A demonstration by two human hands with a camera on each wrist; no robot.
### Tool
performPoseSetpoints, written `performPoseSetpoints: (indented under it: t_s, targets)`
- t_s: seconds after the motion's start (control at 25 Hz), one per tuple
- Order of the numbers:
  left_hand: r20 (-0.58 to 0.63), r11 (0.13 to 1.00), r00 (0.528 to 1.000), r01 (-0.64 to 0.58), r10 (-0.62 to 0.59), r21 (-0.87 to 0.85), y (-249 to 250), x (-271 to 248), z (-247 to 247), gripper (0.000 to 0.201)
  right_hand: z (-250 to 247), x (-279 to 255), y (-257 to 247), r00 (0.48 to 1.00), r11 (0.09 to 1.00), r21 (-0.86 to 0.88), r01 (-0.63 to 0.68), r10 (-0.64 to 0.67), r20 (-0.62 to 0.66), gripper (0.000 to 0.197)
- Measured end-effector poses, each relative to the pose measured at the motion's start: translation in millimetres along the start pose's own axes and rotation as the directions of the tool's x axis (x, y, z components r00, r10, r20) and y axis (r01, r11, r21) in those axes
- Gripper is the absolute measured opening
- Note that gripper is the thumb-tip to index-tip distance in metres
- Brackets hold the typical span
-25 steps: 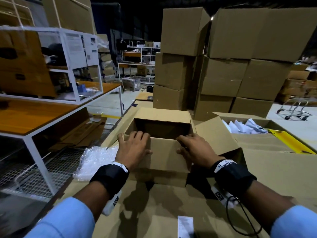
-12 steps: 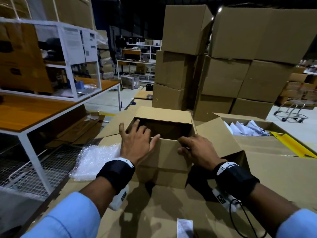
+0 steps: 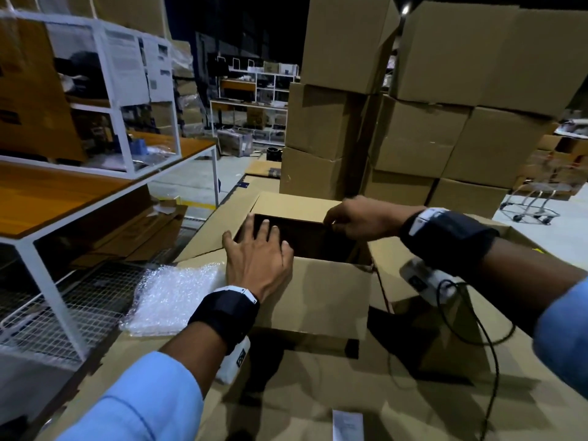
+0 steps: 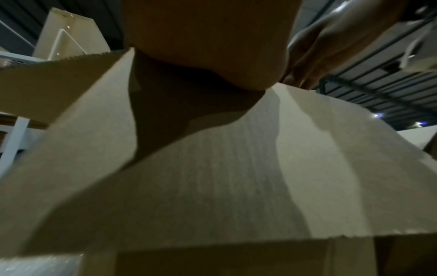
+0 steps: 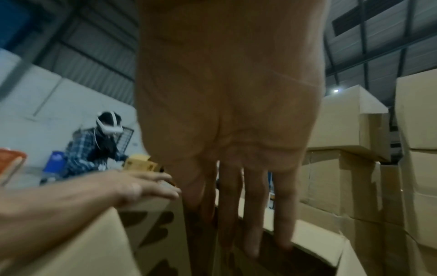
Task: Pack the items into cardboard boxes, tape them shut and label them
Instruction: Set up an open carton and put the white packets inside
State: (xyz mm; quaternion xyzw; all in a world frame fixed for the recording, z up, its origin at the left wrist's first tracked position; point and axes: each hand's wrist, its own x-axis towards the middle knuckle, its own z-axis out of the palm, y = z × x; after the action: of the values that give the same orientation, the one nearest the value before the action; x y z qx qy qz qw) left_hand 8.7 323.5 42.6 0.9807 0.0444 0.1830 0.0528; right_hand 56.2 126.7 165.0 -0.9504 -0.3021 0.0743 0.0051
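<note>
Warehouse gloom and stacked cartons [image 3: 423, 90] rise beyond both hands, and flattened cardboard [image 3: 318, 393] covers the work surface under the wrists. Between the hands sits the open cardboard box [image 3: 321, 291], its near flap folded down toward the person and its dark inside showing. The left hand [image 3: 257, 259] rests on the near left corner of the box, its fingers straight and spread over the rim, gripping nothing. The right hand [image 3: 359, 219] reaches across to the far flap [image 3: 286, 205], fingers bent at its edge; whether they pinch it cannot be told. Left of the left hand lies a sheet of bubble wrap [image 3: 171, 297], and beyond it stands a white-framed table [image 3: 63, 198] with printed sheets hung on its upper shelf, their text too small to read. Near the person, below the right arm, lies a small white paper slip [image 3: 347, 424], its print illegible.
</note>
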Motion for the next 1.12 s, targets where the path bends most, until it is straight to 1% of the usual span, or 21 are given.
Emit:
performPoseSetpoints:
  t_s: [0.08, 0.16, 0.2, 0.24, 0.28, 0.36, 0.4, 0.48, 0.6, 0.72, 0.84, 0.92, 1.04, 1.12]
  targets:
    - [-0.005, 1.0, 1.0, -0.003, 0.003, 0.005, -1.3, -0.9, 1.8, 0.071, 4.3, 20.3, -12.9, 0.982, 0.996, -0.086, -0.035, 0.05, 0.18, 0.038]
    - [-0.016, 1.0, 1.0, -0.005, 0.005, -0.007, -2.2, -1.4, 3.0, 0.07, 16.8, 36.8, -19.4, 0.933, 0.989, -0.134, -0.067, 0.109, 0.344, 0.042]
    - [-0.021, 1.0, 1.0, -0.007, 0.006, -0.015, -2.4, -1.4, 3.4, 0.069, 20.7, 43.9, -19.5, 0.913, 0.985, -0.149, -0.082, 0.134, 0.385, 0.043]
    - [-0.027, 1.0, 1.0, -0.008, 0.007, -0.019, -1.7, -2.5, 2.9, 0.069, 22.2, 48.7, -18.5, 0.913, 0.983, -0.156, -0.091, 0.145, 0.382, 0.045]
    - [-0.038, 1.0, 0.999, -0.009, 0.008, -0.02, -1.8, -2.5, 3.5, 0.069, 20.5, 56.5, -16.0, 0.93, 0.981, -0.161, -0.104, 0.153, 0.335, 0.049]
    - [-0.065, 1.0, 0.998, -0.007, 0.006, -0.023, -2.8, -2.6, 4.5, 0.07, 10.3, 74.2, -6.6, 0.968, 0.977, -0.156, -0.147, 0.175, 0.179, 0.064]
    - [-0.074, 1.0, 0.997, -0.006, 0.004, -0.028, -2.7, -2.1, 5.6, 0.07, 4.0, 82.0, -0.4, 0.977, 0.973, -0.158, -0.166, 0.184, 0.109, 0.073]
    - [-0.092, 0.999, 0.996, -0.005, 0.002, -0.034, -2.4, -0.9, 7.4, 0.069, -4.7, 99.8, 12.0, 0.979, 0.961, -0.192, -0.198, 0.204, 0.012, 0.084]
    - [-0.103, 0.999, 0.995, -0.004, 0.0, -0.038, -2.4, 2.2, 9.4, 0.067, -6.1, 128.6, 24.1, 0.972, 0.951, -0.201, -0.233, 0.226, -0.058, 0.088]
    - [-0.114, 0.999, 0.993, -0.014, 0.009, -0.039, -4.3, 3.8, 13.1, 0.066, -1.0, 158.6, 27.2, 0.967, 0.95, -0.187, -0.251, 0.239, -0.084, 0.089]
    - [-0.132, 0.998, 0.991, -0.018, 0.011, -0.053, -5.2, 3.8, 14.8, 0.064, 13.5, 182.4, 31.0, 0.961, 0.955, -0.105, -0.278, 0.275, -0.042, 0.086]
    - [-0.137, 0.998, 0.99, -0.022, 0.014, -0.057, -4.7, 3.6, 15.6, 0.064, 30.0, 190.6, 33.9, 0.954, 0.948, -0.103, -0.3, 0.299, -0.028, 0.078]
    - [-0.14, 0.998, 0.99, -0.01, 0.001, -0.06, -3.7, 5.6, 16.8, 0.065, 49.2, 203.8, 41.5, 0.952, 0.947, -0.11, -0.301, 0.294, -0.08, 0.059]
    - [-0.141, 0.998, 0.99, -0.006, -0.003, -0.06, -2.8, 6.9, 17.4, 0.064, 52.3, 208.4, 44.8, 0.954, 0.948, -0.119, -0.295, 0.285, -0.096, 0.051]
